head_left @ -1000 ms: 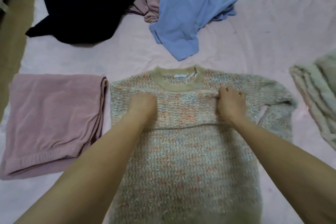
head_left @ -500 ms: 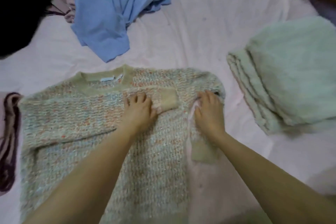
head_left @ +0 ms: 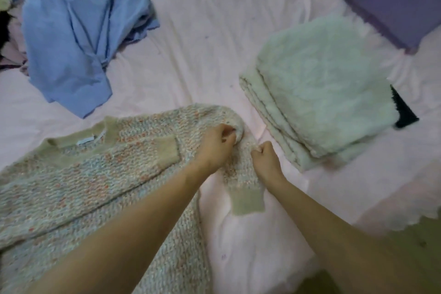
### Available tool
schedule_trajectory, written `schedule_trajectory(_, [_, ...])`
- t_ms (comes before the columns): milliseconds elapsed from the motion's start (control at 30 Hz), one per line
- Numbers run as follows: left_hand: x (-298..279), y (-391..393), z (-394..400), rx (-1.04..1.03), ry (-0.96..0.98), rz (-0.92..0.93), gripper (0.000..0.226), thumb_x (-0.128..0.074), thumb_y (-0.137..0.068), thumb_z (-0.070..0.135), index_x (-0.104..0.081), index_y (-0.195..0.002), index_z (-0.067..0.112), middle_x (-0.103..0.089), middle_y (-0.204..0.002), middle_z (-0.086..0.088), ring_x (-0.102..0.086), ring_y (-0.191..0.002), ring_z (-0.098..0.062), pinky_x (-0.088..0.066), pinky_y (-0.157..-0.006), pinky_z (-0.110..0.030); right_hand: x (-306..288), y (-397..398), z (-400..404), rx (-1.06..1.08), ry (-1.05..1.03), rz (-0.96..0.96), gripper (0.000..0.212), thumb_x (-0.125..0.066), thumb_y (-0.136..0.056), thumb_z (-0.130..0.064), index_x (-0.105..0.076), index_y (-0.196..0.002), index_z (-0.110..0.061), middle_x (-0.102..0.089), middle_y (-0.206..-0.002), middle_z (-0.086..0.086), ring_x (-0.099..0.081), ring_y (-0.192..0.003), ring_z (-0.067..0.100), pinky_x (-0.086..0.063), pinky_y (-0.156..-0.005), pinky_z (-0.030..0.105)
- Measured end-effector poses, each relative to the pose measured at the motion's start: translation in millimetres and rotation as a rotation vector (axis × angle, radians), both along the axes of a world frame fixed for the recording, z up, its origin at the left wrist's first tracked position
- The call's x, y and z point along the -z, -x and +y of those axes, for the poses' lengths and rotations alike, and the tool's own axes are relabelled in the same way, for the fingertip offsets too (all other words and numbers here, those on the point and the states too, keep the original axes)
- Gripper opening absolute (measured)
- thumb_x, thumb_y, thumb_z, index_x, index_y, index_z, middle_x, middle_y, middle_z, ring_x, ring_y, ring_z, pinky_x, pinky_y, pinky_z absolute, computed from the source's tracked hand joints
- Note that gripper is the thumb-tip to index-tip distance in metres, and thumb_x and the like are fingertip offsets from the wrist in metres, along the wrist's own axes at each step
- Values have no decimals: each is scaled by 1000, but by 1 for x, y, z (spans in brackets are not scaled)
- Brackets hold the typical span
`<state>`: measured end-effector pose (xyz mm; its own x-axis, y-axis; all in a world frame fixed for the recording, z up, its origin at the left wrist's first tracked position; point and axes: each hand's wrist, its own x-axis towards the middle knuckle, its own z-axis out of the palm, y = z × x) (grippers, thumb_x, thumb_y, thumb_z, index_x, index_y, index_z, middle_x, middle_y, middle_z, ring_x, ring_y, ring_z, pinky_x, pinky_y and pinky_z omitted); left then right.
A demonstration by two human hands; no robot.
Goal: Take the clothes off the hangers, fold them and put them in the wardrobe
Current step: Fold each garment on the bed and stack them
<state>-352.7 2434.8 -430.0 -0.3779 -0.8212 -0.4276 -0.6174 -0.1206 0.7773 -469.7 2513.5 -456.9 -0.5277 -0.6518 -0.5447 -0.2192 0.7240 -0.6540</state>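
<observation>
Now both hands pinch the sweater's (head_left: 90, 174) right sleeve (head_left: 241, 169) — left hand (head_left: 216, 148) at the shoulder bend, right hand (head_left: 267, 161) just beside it; sweater lies flat on the pink sheet (head_left: 202, 55).

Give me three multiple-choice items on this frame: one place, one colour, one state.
1. Where does the folded white fleece lie relative to the knit sweater?
A. to its right
B. on top of it
C. under it

2. What colour is the crumpled shirt at upper left?
A. red
B. blue
C. black

3. What state is the sweater's right sleeve in?
A. lying untouched
B. on a hanger
C. pinched by both hands

Key: 1 A, the folded white fleece lies on the sheet right of the knit sweater. 2 B, the crumpled shirt is light blue. 3 C, the left hand and right hand both grip the right sleeve.
</observation>
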Motion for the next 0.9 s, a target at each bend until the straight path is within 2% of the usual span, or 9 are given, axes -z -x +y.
schedule_trajectory(133, [-40,25,17,-194,-427,231,21,-50,-98,23,-60,-110,10,-63,-92,-4,-60,-79,-19,-51,-77,-33,-47,24,2,-51,174,176,14,-50,-98,-22,-41,-96,-12,-54,-89,7,-49,-81,22,-27,-65,29])
schedule_trajectory(267, [-90,47,29,-165,-515,321,27,-46,-100,36,-63,-105,16,-67,-101,-4,-64,-90,-20,-51,-87,-33,-102,61,-15,-100,201,188,16,-59,-93,-27,-53,-95,-13,-59,-90,2,-54,-81,19,-35,-68,27])
schedule_trajectory(367, [-121,57,32,-253,-660,426,37,-40,-99,51,-65,-105,24,-69,-103,3,-66,-94,-21,-51,-91,-39,-144,80,-29,-54,171,-22,20,-69,-87,-24,-64,-97,-7,-66,-90,5,-61,-82,19,-42,-68,24])
schedule_trajectory(467, [-141,56,25,-325,-763,557,40,-43,-94,58,-69,-100,27,-70,-92,5,-64,-86,-18,-54,-81,-39,-177,83,-34,-41,170,-302,9,-63,-91,-14,-68,-98,-11,-70,-95,11,-65,-85,22,-52,-81,33])
schedule_trajectory(533, [-152,47,16,-346,-751,605,33,-52,-92,50,-73,-100,25,-70,-84,3,-63,-82,-17,-55,-74,-35,-195,76,-39,-127,208,-404,18,-52,-95,-7,-70,-97,-9,-71,-89,9,-65,-79,17,-52,-79,31])
schedule_trajectory(600, [-160,30,7,-386,-746,651,30,-52,-94,33,-71,-109,14,-68,-81,-3,-63,-77,-17,-54,-68,-31,-209,54,-47,-184,227,-500,24,-43,-96,1,-67,-98,-1,-69,-80,10,-62,-61,13,-52,-60,24])
schedule_trajectory(667, [-160,11,-2,-485,-764,670,33,-44,-93,18,-64,-110,-3,-68,-84,-13,-67,-75,-23,-57,-70,-31,-212,32,-56,-215,272,-406,24,-44,-90,7,-66,-94,-3,-70,-79,12,-57,-54,14,-46,-51,23])
schedule_trajectory(800, [-153,-62,-15,-660,-538,519,32,-60,-86,21,-65,-111,2,-71,-102,-20,-71,-90,-29,-58,-81,-46,-196,-26,-71,-402,324,-67,49,-37,-82,11,-63,-111,-17,-64,-112,2,-58,-90,12,-45,-78,26])
schedule_trajectory(900, [-150,-123,-17,-607,-208,368,11,-76,-80,16,-71,-90,13,-74,-78,2,-70,-68,-6,-55,-60,-18,-177,-73,-80,-696,206,73,64,-42,-79,12,-47,-137,-15,-47,-139,8,-45,-125,23,-37,-97,27])
